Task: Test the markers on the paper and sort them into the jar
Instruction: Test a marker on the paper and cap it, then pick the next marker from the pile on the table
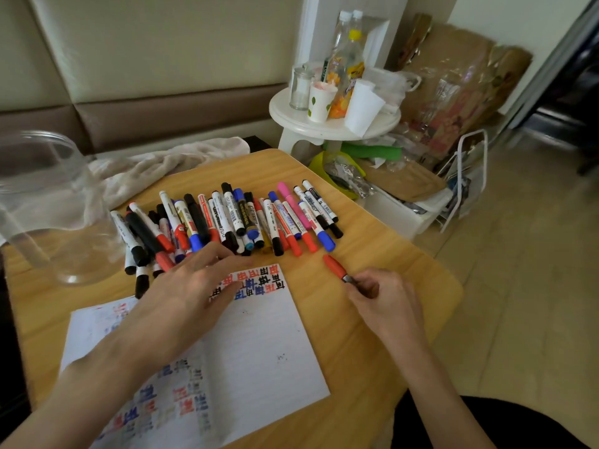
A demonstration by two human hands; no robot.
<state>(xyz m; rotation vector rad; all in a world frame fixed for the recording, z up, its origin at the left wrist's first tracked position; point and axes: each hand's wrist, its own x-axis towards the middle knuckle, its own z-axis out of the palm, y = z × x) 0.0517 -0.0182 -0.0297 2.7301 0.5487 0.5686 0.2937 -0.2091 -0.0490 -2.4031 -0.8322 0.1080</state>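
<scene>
I see the paper point(259, 345) lying on the table point(389, 228) nearest me, with the heap of markers point(227, 218) spread just behind it. The jar point(48, 205) stands at the table's left, just beside the heap. My left hand point(188, 293) rests flat on the paper's far edge, fingertips at the heap. My right hand point(379, 296), right of the paper, pinches 1 single marker point(335, 267) pointing toward the heap's right end. A cloth point(162, 163) lies behind the table; a stool point(324, 124) stands beyond its far right corner.

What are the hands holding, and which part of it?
The right hand pinches a red marker by its near end; the red far end sticks out. The left hand holds nothing, resting flat on the paper.
</scene>
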